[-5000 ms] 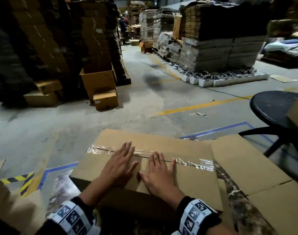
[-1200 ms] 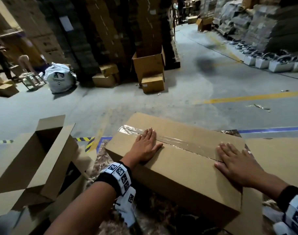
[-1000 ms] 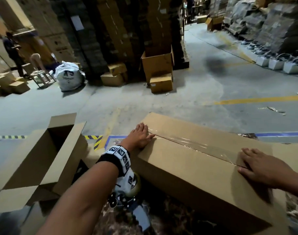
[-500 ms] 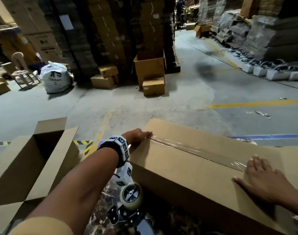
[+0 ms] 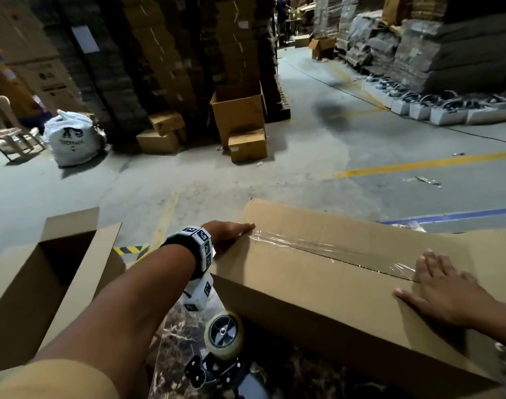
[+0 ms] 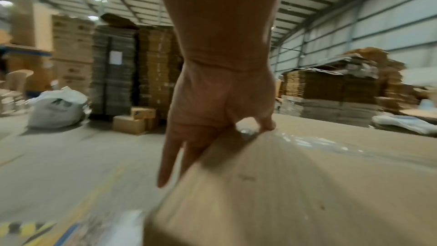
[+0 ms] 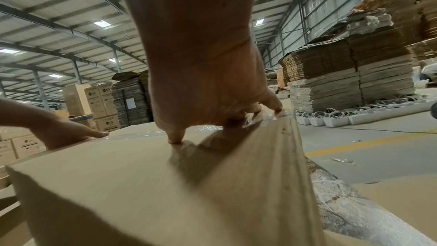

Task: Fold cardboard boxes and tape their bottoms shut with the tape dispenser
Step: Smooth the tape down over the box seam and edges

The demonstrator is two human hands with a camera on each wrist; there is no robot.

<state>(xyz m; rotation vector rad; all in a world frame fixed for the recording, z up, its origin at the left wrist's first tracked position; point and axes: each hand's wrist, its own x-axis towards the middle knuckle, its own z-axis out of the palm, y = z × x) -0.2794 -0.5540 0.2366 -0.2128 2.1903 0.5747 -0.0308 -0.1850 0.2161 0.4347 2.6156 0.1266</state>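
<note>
A long cardboard box (image 5: 318, 283) lies on the work surface with a strip of clear tape (image 5: 303, 245) along its top seam. My left hand (image 5: 228, 230) is at the box's left end. In the left wrist view its straight fingers (image 6: 170, 164) point down the end face and the thumb lies on the tape at the edge. My right hand (image 5: 444, 289) rests flat on the top near the right end, fingers spread over the tape's end (image 7: 260, 119). The tape dispenser (image 5: 223, 335) lies beside the box's near left corner, held by neither hand.
An open, upright cardboard box (image 5: 44, 272) stands at my left. Flat cardboard (image 5: 493, 246) lies to the right of the taped box. The marbled table top (image 5: 182, 335) shows near the dispenser. Across the floor are carton stacks, an open box (image 5: 240, 116) and a white sack (image 5: 73, 139).
Both hands slid apart along the tape from the middle of the seam to the box's ends. The left hand went over the left edge. The view turned left.
</note>
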